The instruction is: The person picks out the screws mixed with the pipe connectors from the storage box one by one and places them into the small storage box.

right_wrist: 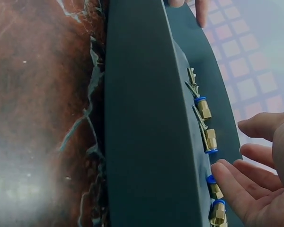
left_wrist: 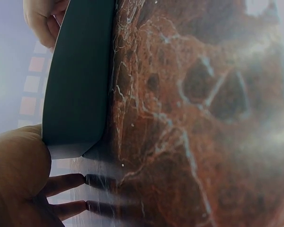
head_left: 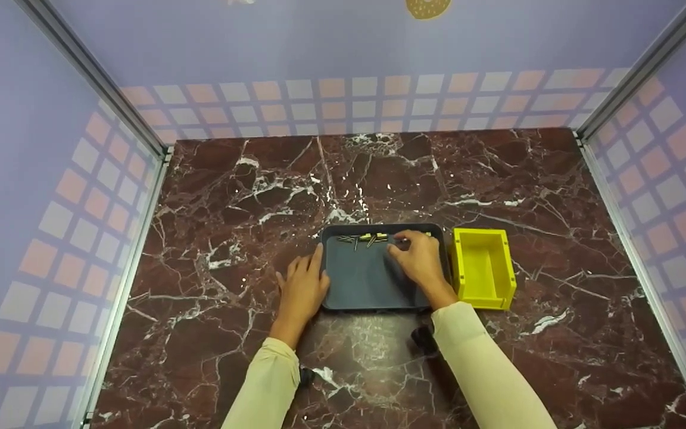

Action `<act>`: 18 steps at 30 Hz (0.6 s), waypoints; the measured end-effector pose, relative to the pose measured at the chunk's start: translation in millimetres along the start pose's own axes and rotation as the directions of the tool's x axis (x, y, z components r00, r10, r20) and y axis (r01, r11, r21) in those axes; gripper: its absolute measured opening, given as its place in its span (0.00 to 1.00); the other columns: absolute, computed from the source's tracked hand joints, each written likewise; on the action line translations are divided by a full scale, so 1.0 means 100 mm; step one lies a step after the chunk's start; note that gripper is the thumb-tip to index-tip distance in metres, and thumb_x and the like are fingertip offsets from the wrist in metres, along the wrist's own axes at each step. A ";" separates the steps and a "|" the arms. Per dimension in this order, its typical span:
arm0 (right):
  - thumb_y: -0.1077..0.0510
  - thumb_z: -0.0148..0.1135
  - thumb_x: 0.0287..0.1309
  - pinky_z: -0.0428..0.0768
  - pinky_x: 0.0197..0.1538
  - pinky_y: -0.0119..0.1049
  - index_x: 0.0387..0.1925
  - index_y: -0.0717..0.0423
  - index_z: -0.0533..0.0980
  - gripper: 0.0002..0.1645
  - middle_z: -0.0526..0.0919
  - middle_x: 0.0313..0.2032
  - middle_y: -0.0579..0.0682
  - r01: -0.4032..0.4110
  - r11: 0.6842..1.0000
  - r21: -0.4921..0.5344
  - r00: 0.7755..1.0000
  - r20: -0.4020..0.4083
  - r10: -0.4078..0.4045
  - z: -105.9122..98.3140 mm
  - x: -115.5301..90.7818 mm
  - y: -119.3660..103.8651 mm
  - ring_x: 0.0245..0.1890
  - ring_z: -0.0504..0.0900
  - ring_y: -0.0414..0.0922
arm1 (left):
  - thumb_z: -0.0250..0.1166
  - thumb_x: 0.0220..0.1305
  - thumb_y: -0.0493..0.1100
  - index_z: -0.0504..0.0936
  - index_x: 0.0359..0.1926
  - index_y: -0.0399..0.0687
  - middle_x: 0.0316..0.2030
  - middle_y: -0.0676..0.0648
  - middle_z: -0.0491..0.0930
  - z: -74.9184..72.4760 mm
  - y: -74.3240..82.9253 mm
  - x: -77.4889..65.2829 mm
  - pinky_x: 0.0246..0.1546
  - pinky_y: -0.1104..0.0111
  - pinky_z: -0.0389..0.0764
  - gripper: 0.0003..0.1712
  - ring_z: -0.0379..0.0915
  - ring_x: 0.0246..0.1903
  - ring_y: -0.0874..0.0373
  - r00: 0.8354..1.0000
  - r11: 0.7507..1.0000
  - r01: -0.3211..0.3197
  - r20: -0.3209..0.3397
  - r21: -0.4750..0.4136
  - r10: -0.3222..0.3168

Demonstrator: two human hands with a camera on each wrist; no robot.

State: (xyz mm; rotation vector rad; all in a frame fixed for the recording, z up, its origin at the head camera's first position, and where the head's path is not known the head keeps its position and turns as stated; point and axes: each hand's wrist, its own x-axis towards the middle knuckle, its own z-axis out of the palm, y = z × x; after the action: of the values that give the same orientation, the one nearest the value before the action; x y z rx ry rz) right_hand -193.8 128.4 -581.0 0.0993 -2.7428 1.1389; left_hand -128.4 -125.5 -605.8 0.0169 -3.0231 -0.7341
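Observation:
A dark grey tray [head_left: 367, 280] lies on the marbled table. Along its far inner side sit several brass fittings with blue rings [right_wrist: 211, 139] and several thin screws [right_wrist: 199, 118]. My left hand [head_left: 304, 283] rests at the tray's left side, its fingers extended; in the left wrist view the palm is against the tray's corner and two fingertips reach down to the tabletop. My right hand [head_left: 420, 259] is over the tray's far right part. In the right wrist view its thumb and fingers are spread apart beside the fittings, with nothing visible between them.
Right of the tray, close to its side, stands a yellow open-top bin [head_left: 480, 231]. The marbled table [head_left: 230, 190] extends around both. Walls with a pink and white square pattern [head_left: 367, 107] border it at the back and both sides.

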 end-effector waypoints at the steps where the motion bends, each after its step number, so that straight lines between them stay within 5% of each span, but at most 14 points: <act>1: 0.56 0.78 0.49 0.85 0.46 0.50 0.40 0.60 0.88 0.16 0.91 0.36 0.56 0.002 1.000 -0.006 1.000 -0.007 -0.002 0.01 0.01 0.00 0.36 0.90 0.53 | 0.57 0.74 0.48 0.61 0.79 0.62 0.66 0.44 0.76 0.00 0.00 0.00 0.65 0.24 0.56 0.36 0.64 0.72 0.40 1.000 1.000 -0.002 -0.001 -0.002 0.002; 18: 0.58 0.77 0.47 0.84 0.46 0.51 0.34 0.60 0.88 0.11 0.91 0.32 0.56 0.030 0.999 -0.025 0.998 -0.047 -0.031 0.19 0.08 0.01 0.36 0.90 0.55 | 0.57 0.74 0.48 0.60 0.79 0.62 0.66 0.44 0.76 0.00 0.00 0.00 0.65 0.24 0.54 0.36 0.63 0.72 0.39 1.000 1.000 -0.002 0.002 -0.007 0.002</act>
State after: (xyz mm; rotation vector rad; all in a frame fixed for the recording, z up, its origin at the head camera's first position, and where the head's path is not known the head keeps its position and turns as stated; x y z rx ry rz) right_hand -204.2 116.0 -593.7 0.1097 -2.7036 1.0862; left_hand -128.3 -125.8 -606.2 0.0124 -3.0221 -0.7451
